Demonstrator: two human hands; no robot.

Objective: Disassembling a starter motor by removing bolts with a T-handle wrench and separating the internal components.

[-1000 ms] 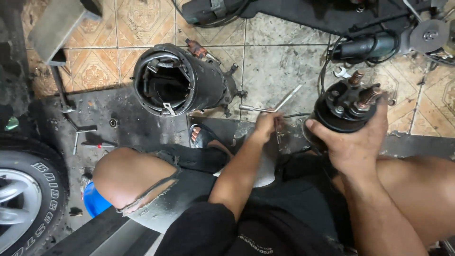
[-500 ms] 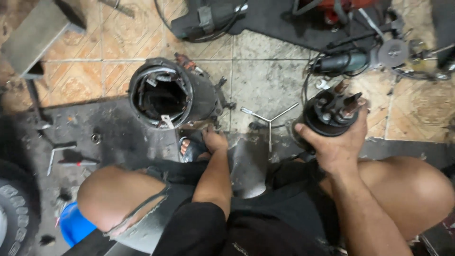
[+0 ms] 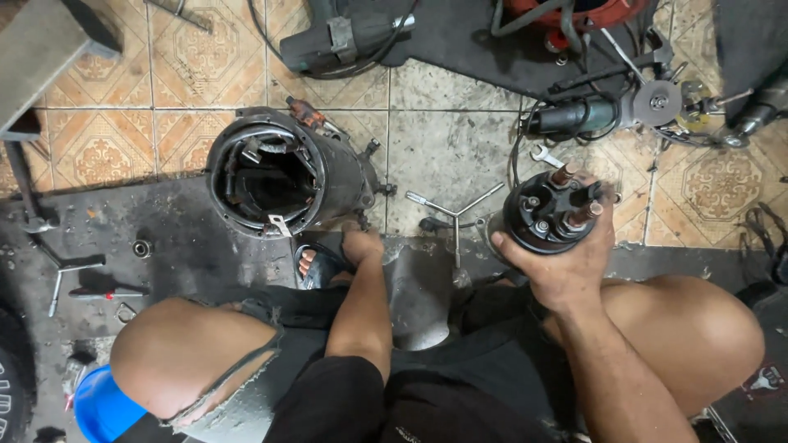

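Two hands, two separate jobs here. The right hand (image 3: 566,267) is wrapped around a black cylindrical solenoid with copper terminal studs (image 3: 552,212), held upright above the right knee, studs pointing up at the camera, fingers curled tight round its body. The left hand (image 3: 361,244) is down on the floor just below the big dark round motor housing with an open end (image 3: 275,176), resting close to its lower edge; I can't tell if the fingers are spread or gripping anything, since the wrist hides them. The housing lies on its side, long axis running up and to the right across the tiled floor (image 3: 447,148), open mouth facing the person. So the left hand is by far the nearer one to it. A silver three-armed wrench (image 3: 455,212) sits on the floor between housing and solenoid.
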